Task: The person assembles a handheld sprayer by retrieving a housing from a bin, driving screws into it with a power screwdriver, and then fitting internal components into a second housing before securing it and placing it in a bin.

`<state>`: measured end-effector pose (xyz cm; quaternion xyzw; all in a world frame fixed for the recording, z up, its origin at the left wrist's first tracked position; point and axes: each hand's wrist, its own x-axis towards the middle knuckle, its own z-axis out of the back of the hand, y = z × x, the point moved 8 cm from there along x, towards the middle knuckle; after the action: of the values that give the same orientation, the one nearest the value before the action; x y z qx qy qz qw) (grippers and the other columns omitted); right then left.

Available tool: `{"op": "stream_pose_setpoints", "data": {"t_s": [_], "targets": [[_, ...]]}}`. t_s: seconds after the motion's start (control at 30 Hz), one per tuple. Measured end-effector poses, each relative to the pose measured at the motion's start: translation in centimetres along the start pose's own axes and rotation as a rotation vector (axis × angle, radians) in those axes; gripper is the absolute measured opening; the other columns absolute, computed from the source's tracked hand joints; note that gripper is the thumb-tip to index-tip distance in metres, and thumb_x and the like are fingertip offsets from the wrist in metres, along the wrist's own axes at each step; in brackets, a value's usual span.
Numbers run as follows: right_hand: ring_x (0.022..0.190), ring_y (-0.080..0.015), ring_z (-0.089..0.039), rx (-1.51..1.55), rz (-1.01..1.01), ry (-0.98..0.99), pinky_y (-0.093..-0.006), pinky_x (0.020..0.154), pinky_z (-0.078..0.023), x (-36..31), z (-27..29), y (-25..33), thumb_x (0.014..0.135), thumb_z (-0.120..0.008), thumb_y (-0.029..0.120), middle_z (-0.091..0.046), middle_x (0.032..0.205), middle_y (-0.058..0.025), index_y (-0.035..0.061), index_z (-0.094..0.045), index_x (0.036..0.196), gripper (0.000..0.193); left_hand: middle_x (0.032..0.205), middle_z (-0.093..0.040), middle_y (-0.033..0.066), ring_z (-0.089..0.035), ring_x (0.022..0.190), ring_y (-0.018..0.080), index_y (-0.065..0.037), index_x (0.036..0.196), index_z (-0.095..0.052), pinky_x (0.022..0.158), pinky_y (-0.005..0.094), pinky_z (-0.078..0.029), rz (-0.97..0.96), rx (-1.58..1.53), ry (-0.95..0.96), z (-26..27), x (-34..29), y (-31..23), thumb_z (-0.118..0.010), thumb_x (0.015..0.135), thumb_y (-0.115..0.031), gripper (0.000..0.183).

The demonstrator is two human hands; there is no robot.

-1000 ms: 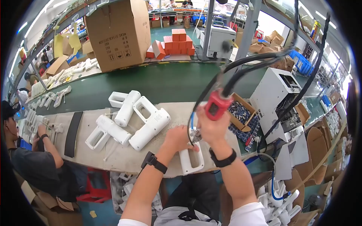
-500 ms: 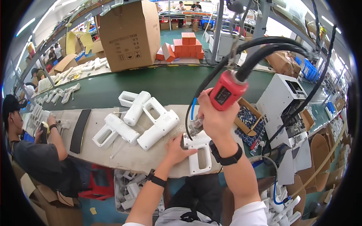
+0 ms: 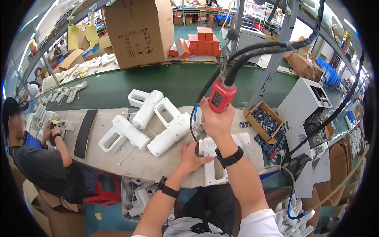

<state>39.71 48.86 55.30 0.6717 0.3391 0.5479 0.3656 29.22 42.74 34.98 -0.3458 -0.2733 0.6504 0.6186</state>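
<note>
While right hand [image 3: 216, 120] wraps fingers round red tool [image 3: 222, 96], left hand [image 3: 192, 158], thumb and fingers spread, braces white housing [image 3: 207, 148] on bench [image 3: 134, 168], apparently against slipping; whether tool touches housing, cannot tell.

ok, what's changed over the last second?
Left hand moved from beside the red driver's tip toward the person, now holding the near housing at its left end. Right hand and driver shifted left. Stayed: driver in right hand, three other housings.
</note>
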Motion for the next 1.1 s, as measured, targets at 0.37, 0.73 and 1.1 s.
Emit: {"op": "stream_pose_setpoints", "data": {"t_s": [0.37, 0.73, 1.1], "targets": [[0.046, -0.0088, -0.053, 0.105, 0.057, 0.007, -0.0221, 0.044, -0.042, -1.2, 1.7, 7.9, 0.084, -0.065, 0.003, -0.058, 0.061, -0.0035, -0.0006, -0.060, 0.085, 0.006, 0.131, -0.049, 0.0210, -0.031, 0.131, 0.0343, -0.004, 0.135, -0.044, 0.107, 0.0460, -0.020, -0.049, -0.156, -0.099, -0.3, 0.8, 0.6, -0.081, 0.060, -0.056, 0.098], [0.049, -0.0068, -0.054, -0.033, -0.033, 0.058, -0.0222, 0.045, -0.042, -3.1, 0.4, 2.0, 0.086, -0.069, 0.011, -0.058, 0.060, -0.0007, 0.0003, -0.061, 0.083, 0.014, 0.136, -0.045, 0.0172, -0.030, 0.133, 0.0325, -0.007, 0.140, -0.039, 0.108, 0.0460, -0.017, -0.090, 0.137, -0.074, -1.2, 0.2, 0.0, -0.082, 0.057, -0.057, 0.106], [0.047, -0.0081, -0.054, 0.081, 0.040, 0.029, -0.0222, 0.044, -0.043, -2.2, 3.0, 8.5, 0.084, -0.067, 0.004, -0.058, 0.062, -0.0021, -0.0016, -0.060, 0.083, 0.009, 0.135, -0.046, 0.0179, -0.032, 0.131, 0.0339, -0.005, 0.145, -0.031, 0.107, 0.0465, -0.017, -0.044, 0.000, -0.069, 0.0, -0.6, -0.9, -0.083, 0.057, -0.055, 0.114]]}}
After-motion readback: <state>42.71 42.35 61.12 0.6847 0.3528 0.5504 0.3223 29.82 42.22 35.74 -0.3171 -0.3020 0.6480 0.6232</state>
